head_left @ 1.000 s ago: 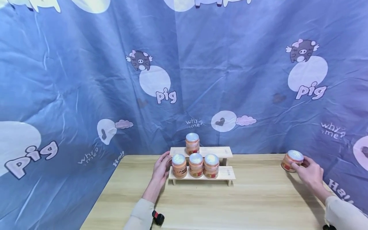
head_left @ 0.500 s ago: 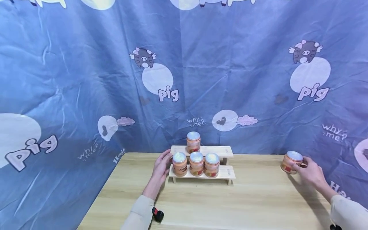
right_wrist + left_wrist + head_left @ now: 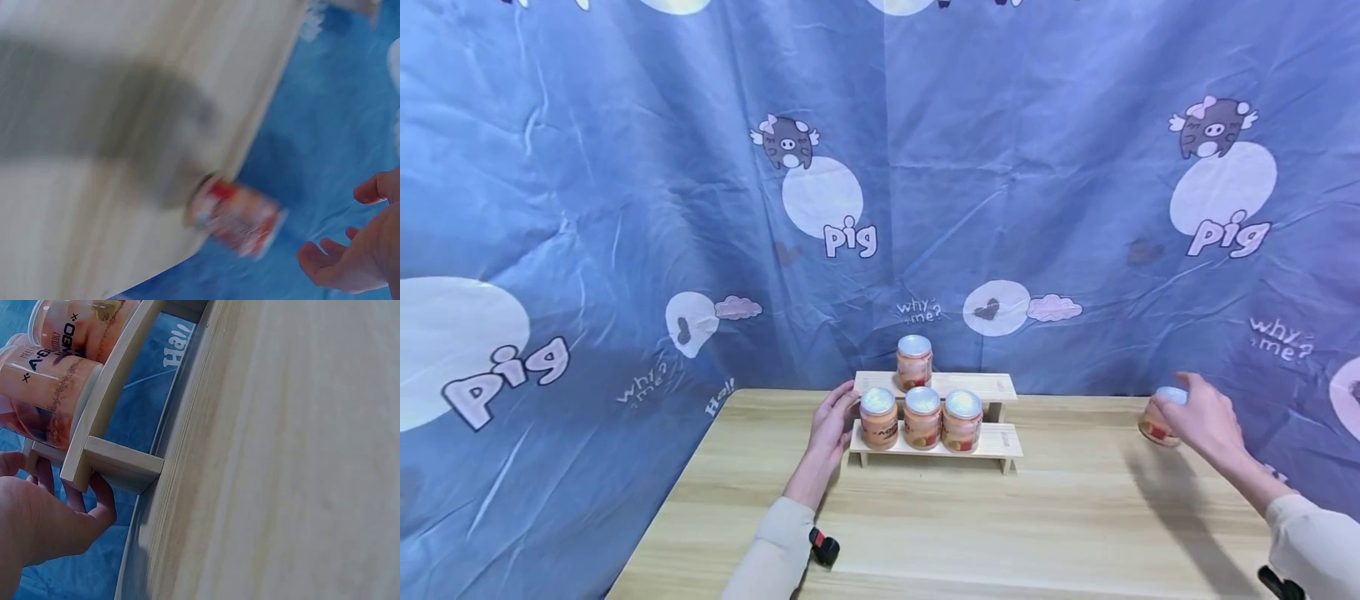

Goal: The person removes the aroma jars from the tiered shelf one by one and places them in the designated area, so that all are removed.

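Observation:
At the far right of the table, a jar (image 3: 1156, 427) with a silver lid and orange label stands upright. My right hand (image 3: 1213, 421) is raised just over it and partly hides it in the head view. In the right wrist view, the fingers (image 3: 317, 262) are spread apart from the blurred jar (image 3: 236, 215). My left hand (image 3: 829, 427) grips the left end of a two-step wooden display stand (image 3: 997, 437), fingers curled at the board ends. Three matching jars, including a middle one (image 3: 922, 421), stand on the lower step. Another jar (image 3: 914, 364) stands on the upper step.
The light wooden table (image 3: 925, 525) ends at a blue cloth backdrop (image 3: 940, 200) printed with pigs and lettering. This cloth hangs behind and along both sides. A black wrist device (image 3: 824, 547) sits at the left sleeve.
My right hand has let go of the far-right jar and lifted off it, fingers opening. The jar stays in its place. My left hand keeps its hold on the stand; the head view shifts slightly.

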The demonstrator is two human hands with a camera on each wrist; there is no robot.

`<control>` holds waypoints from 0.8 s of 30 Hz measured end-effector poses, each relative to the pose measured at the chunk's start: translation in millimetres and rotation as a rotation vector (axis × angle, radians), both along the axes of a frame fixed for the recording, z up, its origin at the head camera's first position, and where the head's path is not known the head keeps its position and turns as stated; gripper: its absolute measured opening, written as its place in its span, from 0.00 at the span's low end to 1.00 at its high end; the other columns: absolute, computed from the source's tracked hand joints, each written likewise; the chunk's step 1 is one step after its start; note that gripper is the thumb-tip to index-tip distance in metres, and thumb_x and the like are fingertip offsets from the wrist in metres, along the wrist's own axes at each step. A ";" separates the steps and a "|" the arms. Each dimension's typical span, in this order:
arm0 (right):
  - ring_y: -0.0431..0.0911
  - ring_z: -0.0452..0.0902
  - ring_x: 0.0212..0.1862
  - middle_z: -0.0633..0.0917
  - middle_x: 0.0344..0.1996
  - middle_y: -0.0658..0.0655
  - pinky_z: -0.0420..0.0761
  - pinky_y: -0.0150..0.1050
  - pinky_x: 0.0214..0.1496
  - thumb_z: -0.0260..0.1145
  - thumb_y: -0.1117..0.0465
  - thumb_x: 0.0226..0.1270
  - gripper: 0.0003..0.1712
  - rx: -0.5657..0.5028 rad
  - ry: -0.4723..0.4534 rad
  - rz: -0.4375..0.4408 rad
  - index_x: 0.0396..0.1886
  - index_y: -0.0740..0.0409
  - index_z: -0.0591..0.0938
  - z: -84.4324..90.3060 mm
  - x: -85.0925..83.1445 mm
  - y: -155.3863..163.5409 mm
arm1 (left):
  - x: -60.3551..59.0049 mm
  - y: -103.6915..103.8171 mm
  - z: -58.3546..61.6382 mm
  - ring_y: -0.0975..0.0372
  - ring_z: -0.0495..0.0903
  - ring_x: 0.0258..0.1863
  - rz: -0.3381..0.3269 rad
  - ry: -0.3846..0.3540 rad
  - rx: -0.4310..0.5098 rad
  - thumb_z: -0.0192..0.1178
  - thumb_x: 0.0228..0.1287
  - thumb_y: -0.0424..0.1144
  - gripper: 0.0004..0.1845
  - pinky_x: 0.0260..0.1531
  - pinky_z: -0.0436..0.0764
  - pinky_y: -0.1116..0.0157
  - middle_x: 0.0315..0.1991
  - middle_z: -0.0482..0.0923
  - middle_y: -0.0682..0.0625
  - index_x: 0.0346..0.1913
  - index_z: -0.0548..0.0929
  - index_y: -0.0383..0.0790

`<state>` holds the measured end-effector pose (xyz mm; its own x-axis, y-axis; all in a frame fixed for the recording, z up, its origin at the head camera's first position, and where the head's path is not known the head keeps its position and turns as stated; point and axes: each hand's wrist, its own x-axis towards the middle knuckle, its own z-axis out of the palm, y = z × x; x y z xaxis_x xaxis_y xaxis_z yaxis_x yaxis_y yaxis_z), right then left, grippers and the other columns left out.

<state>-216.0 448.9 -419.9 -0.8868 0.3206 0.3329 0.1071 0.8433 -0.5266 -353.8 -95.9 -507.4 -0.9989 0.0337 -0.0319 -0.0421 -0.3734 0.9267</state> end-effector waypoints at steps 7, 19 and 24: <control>0.60 0.82 0.45 0.85 0.48 0.71 0.73 0.41 0.38 0.61 0.57 0.71 0.22 -0.022 0.145 0.082 0.58 0.68 0.80 28.8 -7.0 -64.9 | -1.8 1.1 1.2 0.59 0.84 0.45 0.004 0.004 0.001 0.68 0.67 0.41 0.26 0.22 0.69 0.72 0.43 0.87 0.50 0.66 0.79 0.42; 0.28 0.78 0.38 0.89 0.41 0.59 0.73 0.27 0.41 0.64 0.53 0.74 0.16 -0.170 0.256 0.234 0.47 0.60 0.88 51.9 -31.7 -166.7 | -0.8 6.5 -0.1 0.61 0.84 0.45 0.020 0.000 -0.038 0.68 0.67 0.44 0.25 0.27 0.70 0.69 0.44 0.87 0.51 0.65 0.79 0.43; 0.41 0.83 0.41 0.89 0.41 0.59 0.74 0.29 0.43 0.67 0.54 0.73 0.16 -0.244 0.229 0.316 0.47 0.62 0.87 55.7 -48.6 -202.5 | 0.2 3.5 0.6 0.61 0.84 0.46 0.032 0.011 -0.049 0.67 0.68 0.44 0.26 0.31 0.73 0.68 0.45 0.86 0.51 0.66 0.78 0.42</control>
<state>-264.6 246.4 -364.2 -0.8662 0.1396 0.4798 -0.2774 0.6644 -0.6940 -353.5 -92.4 -506.8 -0.9998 0.0000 -0.0220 -0.0208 -0.3287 0.9442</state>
